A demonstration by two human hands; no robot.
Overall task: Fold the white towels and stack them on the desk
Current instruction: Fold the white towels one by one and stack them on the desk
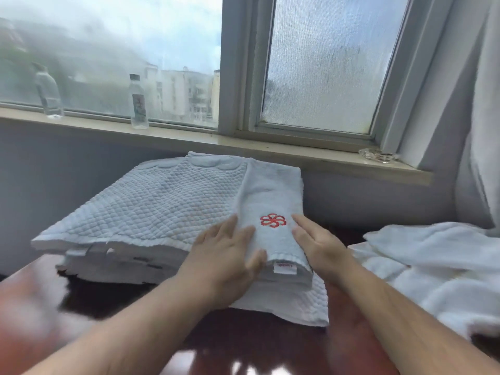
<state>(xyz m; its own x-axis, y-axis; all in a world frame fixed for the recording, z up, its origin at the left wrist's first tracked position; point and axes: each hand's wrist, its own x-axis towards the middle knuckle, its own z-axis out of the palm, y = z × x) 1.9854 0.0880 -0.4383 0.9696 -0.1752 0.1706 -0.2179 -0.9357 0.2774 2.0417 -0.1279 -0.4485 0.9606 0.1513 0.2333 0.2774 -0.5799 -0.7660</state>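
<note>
The wooden desk [243, 347] carries a stack of quilted white towels [151, 207], and a loose towel heap [433, 266] lies to its right. A narrow folded towel [270, 196] with a red emblem lies on the stack's right part. It is flanked by the left hand [224, 253] and right hand [316, 247], both flat with fingers extended and pressed against its near sides.

Glossy wooden desk [238, 345]: towel stack [151, 207], loose towels [433, 263]

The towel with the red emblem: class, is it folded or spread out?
Folded: the towel lies as a narrow strip on the quilted stack, with layered edges at its near end.
</note>
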